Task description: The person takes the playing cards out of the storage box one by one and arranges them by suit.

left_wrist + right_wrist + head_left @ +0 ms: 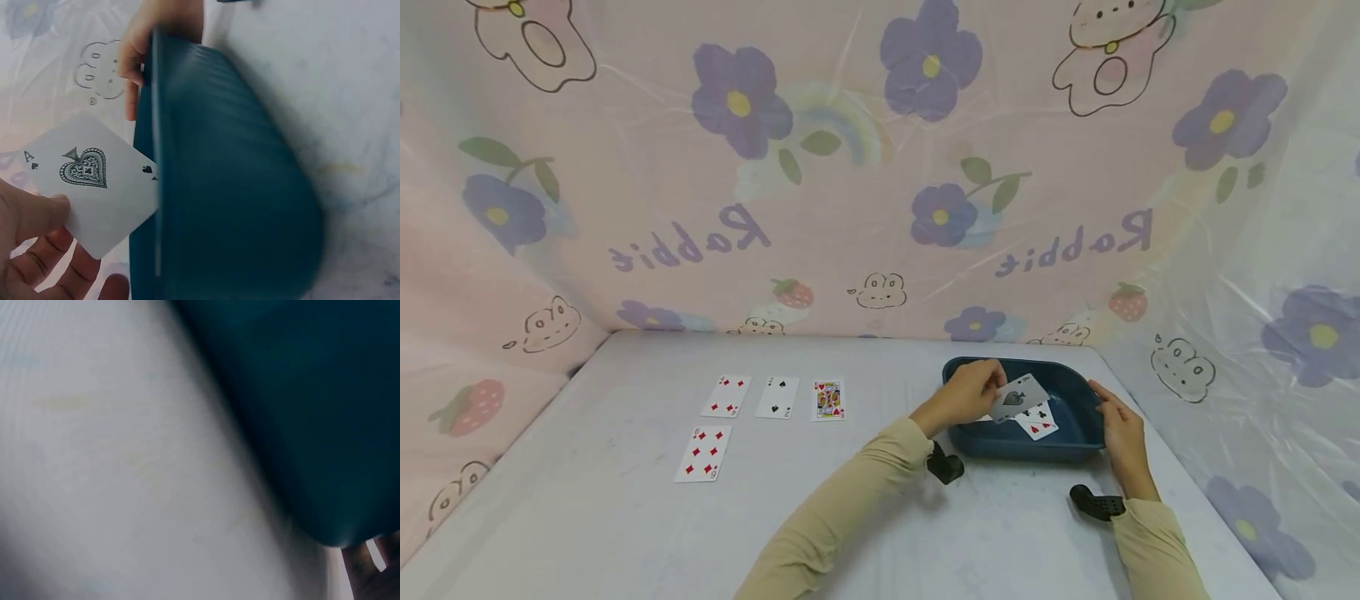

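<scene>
My left hand [973,390] pinches an ace of spades [1018,397] over a dark teal tray [1022,452]. In the left wrist view the thumb lies on the face of the ace [87,181], and one corner of the card passes behind the tray's rim. Inside the tray lie more playing cards [1037,422], partly hidden under the ace and the hand. My right hand [1123,435] grips the tray's right end, fingers at the rim. Only a bit of that hand shows in the right wrist view, beside the tray's corner [331,531].
On the left of the white table [625,533] lie a four of diamonds [726,396], a two of spades [777,397], a king of hearts [829,400] and, nearer, a six of diamonds [703,454]. A printed curtain [850,208] encloses the back and sides.
</scene>
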`<state>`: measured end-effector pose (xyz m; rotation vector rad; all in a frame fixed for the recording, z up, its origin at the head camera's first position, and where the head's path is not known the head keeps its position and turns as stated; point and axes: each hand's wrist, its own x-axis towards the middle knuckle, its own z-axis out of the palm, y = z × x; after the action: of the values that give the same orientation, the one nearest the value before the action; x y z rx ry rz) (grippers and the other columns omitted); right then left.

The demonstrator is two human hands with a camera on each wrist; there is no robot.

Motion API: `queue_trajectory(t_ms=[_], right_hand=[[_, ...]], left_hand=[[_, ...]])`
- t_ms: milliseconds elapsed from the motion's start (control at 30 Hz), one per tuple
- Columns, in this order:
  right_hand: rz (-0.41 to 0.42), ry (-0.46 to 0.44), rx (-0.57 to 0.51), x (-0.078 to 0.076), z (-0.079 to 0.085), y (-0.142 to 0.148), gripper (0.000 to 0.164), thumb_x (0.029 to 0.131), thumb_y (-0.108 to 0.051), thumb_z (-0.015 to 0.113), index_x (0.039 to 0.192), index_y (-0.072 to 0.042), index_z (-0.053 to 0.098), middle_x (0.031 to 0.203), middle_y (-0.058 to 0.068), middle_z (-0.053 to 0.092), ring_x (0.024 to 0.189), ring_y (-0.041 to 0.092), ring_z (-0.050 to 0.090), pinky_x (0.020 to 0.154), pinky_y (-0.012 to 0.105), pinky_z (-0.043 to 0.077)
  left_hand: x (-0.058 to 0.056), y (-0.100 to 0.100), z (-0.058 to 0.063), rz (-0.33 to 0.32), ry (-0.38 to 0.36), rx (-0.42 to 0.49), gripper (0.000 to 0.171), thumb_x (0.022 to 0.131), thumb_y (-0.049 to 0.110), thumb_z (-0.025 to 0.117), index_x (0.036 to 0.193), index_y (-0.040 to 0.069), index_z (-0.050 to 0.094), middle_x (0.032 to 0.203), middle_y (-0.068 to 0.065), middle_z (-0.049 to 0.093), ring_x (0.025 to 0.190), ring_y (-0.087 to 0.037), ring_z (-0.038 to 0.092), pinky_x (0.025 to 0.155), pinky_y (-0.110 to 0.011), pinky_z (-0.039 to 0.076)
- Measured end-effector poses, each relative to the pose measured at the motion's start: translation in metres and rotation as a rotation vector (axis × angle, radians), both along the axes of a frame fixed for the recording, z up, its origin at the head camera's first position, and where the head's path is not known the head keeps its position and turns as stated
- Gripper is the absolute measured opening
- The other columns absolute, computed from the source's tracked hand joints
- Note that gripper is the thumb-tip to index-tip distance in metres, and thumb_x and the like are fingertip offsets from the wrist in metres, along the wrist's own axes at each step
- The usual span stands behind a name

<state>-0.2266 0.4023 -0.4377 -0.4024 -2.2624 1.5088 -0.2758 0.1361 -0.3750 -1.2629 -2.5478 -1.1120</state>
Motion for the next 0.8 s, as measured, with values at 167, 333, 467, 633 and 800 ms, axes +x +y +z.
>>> queue_trajectory(t_ms=[167,333,467,633,800], right_hand=[[-0.003,-0.01,-0.012,0.0,0.0,0.0,0.048,0.101,-0.014,0.026,0.146,-0.005,0.042,0.152,0.011,0.033,0.142,0.023,0.023,0.113,0.043,0.015],[0.011,-0.017,-0.015,0.001,0.0,0.0,0.048,0.101,-0.013,0.026,0.146,-0.005,0.041,0.153,0.011,0.032,0.142,0.023,0.022,0.113,0.043,0.015],[0.007,-0.014,-0.017,0.001,-0.001,0.0,0.048,0.101,-0.013,0.026,0.146,-0.005,0.041,0.153,0.011,0.033,0.142,0.022,0.023,0.114,0.042,0.015],[0.003,-0.01,-0.004,0.002,0.0,-0.001,0.048,0.101,-0.013,0.025,0.146,-0.004,0.041,0.152,0.012,0.033,0.142,0.022,0.023,0.113,0.042,0.015],[0.008,-0.007,-0.005,0.001,0.001,-0.001,0.048,0.101,-0.013,0.025,0.146,-0.004,0.041,0.152,0.012,0.033,0.142,0.022,0.023,0.114,0.041,0.015]], left_hand=[[0.003,-0.006,0.005,0.01,-0.142,0.127,0.006,0.094,0.002,0.06,0.098,0.005,0.057,0.087,-0.001,0.059,0.073,-0.006,0.052,0.063,-0.016,0.044],[0.007,-0.014,0.012,0.031,-0.252,0.198,0.008,0.094,0.005,0.061,0.101,0.007,0.059,0.088,0.001,0.058,0.071,-0.006,0.052,0.067,-0.018,0.043],[0.008,-0.02,0.013,0.049,-0.302,0.231,0.009,0.094,0.008,0.063,0.102,0.008,0.06,0.09,0.002,0.058,0.071,-0.006,0.053,0.069,-0.019,0.044],[0.011,-0.028,0.016,0.066,-0.374,0.292,0.01,0.092,0.009,0.065,0.102,0.008,0.061,0.09,0.002,0.058,0.069,-0.007,0.054,0.066,-0.02,0.045],[0.012,-0.039,0.019,0.059,-0.511,0.401,0.01,0.092,0.005,0.064,0.101,0.005,0.06,0.085,0.0,0.058,0.065,-0.009,0.057,0.063,-0.026,0.05]])
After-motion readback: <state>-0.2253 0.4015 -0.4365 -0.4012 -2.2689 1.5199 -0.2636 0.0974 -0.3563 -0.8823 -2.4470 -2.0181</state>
